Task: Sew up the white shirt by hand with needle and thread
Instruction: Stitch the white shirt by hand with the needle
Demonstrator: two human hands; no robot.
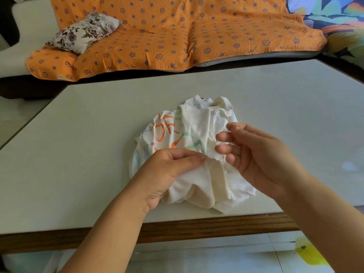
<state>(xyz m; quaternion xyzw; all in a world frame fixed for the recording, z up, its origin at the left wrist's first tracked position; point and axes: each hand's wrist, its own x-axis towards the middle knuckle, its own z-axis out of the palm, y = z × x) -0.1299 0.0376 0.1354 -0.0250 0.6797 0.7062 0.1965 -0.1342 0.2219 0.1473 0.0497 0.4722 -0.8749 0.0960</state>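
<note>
Head view: the right hand [258,154] is pinching a thin needle [240,121] between thumb and forefinger, right of the frame's centre. The needle's tip is sticking up and to the right past the fingertips, while the other three fingers are spreading loosely toward the cloth. Whether thread is running from the needle is too faint to tell. The left hand [169,170], just left of centre, is gripping a fold of the white shirt [193,131], with thumb and forefinger squeezing a gathered edge of the fabric. The two hands are sitting close together, apart by only a narrow strip of cloth. The shirt is lying bunched in the middle of the frame, with orange letters and green print showing on its upper left part. It is resting on a pale table [78,154] with a wooden front edge. Beyond the table, an orange patterned cover [157,36] is lying over a sofa across the top of the frame, and a flowered pillow [82,32] is lying on it at the upper left.
</note>
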